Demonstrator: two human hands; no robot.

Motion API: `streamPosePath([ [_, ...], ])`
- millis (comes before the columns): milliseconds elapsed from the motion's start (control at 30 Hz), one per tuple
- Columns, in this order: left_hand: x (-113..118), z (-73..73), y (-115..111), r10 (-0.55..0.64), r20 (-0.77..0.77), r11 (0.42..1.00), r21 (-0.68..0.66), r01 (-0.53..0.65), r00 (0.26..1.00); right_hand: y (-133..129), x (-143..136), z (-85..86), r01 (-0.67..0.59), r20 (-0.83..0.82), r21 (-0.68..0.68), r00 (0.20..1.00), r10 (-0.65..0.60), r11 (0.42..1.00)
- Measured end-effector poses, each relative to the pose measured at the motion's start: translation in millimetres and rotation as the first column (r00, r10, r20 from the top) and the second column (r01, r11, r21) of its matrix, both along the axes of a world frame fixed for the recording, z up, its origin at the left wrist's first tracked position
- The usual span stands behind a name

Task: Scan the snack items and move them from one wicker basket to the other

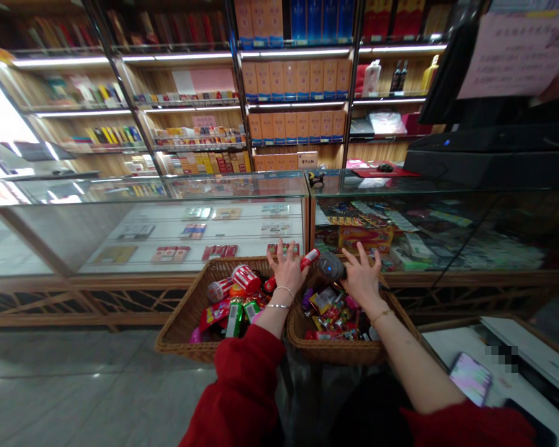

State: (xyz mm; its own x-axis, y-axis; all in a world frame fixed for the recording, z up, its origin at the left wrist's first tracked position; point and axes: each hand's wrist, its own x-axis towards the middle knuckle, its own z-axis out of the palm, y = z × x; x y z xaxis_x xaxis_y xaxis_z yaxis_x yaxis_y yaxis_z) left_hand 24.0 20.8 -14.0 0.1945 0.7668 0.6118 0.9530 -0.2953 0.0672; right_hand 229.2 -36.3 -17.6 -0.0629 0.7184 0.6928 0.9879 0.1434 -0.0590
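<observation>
Forearms in red sleeves are reaching forward, the left hand [286, 270] hovering over the inner side of the left basket [189, 352], the right hand [362, 279] over the far part of the right basket [338, 356]. Characters on the pink sheet [512, 59] are blurring beyond reading; a green pack [234, 318] is showing a barcode. Left fingers are spreading wide, with a red tube [310, 257] beside the thumb; whether it is pinched, I cannot tell. Right fingers are fanning wide too, the thumb side meeting a dark grey device [330, 267] above the right basket.
</observation>
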Motion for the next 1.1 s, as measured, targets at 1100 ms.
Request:
streamPosePath([
  [1100, 0.2, 6.2, -4.1, 0.006, 0.019, 0.999, -0.052, -0.005, 1.0, 6.7, 5.6, -3.8, -0.06, 0.054, -0.027, 0.997, 0.062, 0.998],
])
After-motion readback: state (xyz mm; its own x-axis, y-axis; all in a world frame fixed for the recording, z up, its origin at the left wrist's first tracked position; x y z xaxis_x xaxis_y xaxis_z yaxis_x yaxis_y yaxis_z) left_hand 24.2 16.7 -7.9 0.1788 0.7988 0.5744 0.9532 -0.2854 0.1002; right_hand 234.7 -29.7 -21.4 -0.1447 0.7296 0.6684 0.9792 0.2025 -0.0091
